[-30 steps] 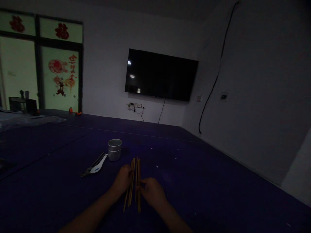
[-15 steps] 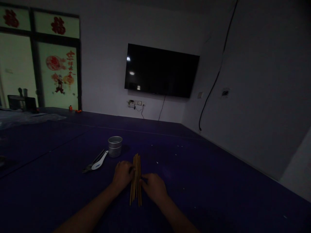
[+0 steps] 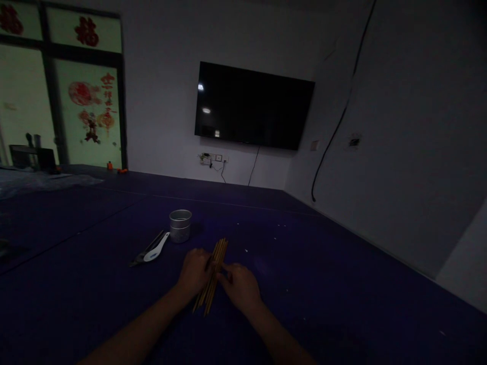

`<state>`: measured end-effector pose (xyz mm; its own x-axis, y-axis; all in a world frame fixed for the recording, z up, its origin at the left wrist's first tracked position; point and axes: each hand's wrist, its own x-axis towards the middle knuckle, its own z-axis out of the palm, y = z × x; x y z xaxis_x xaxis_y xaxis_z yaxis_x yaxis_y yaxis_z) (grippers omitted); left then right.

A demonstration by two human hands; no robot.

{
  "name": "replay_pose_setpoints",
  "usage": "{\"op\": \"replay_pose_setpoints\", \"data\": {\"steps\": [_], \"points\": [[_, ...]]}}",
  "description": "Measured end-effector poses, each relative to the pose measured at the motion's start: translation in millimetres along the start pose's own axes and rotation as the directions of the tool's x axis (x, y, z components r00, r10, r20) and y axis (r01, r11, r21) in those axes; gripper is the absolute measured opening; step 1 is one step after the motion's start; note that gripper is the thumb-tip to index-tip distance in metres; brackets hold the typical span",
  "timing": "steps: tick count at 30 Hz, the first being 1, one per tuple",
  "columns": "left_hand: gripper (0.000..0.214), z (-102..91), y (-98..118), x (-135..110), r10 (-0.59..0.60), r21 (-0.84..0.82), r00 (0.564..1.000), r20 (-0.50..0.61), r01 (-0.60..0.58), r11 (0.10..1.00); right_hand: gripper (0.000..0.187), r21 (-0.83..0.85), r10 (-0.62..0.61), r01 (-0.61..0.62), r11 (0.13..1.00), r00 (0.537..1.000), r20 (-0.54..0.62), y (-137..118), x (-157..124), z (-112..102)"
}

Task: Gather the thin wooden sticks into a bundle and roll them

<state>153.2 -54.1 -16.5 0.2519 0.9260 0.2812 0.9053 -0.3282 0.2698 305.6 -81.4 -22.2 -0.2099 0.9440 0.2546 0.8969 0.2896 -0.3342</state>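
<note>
A bundle of several wooden chopsticks (image 3: pixel 217 256) lies on the dark blue surface (image 3: pixel 323 284), slanted with its far tips to the right. My left hand (image 3: pixel 195 274) presses against the bundle's left side with fingers curled round it. My right hand (image 3: pixel 240 286) closes on it from the right. The middle of the bundle is hidden between my hands. The room is dim.
A small metal cup (image 3: pixel 180 225) stands just beyond the chopsticks to the left. A white spoon (image 3: pixel 155 250) lies beside dark utensils (image 3: pixel 143 252) left of the cup. A black television (image 3: pixel 253 107) hangs on the far wall. A wall runs along the right.
The chopsticks were spread apart, then gathered into one tight bundle. The bundle has now tilted, far end to the right, with both hands closed in on it.
</note>
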Motion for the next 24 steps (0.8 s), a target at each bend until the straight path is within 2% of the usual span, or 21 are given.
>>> {"op": "replay_pose_setpoints", "data": {"steps": [4,12,20,24], "points": [[0.030,-2.4,1,-2,-0.012,0.047,1.000,-0.002,0.012,0.999,0.031,0.023,-0.079,0.080,0.997,0.995,-0.054,1,1,1],[0.027,-0.9,9,-5,-0.065,0.081,0.996,0.061,0.060,0.995,0.041,0.079,-0.175,0.170,0.982,0.983,0.060,5,2,8],[0.034,5.6,6,-5,-0.018,0.006,1.000,0.014,0.018,1.000,0.043,0.102,-0.177,0.170,0.980,0.982,0.067,6,2,8],[0.037,9.8,3,-4,-0.005,-0.028,1.000,0.030,0.006,1.000,0.042,0.089,-0.166,0.159,0.983,0.983,0.080,5,2,7]]}}
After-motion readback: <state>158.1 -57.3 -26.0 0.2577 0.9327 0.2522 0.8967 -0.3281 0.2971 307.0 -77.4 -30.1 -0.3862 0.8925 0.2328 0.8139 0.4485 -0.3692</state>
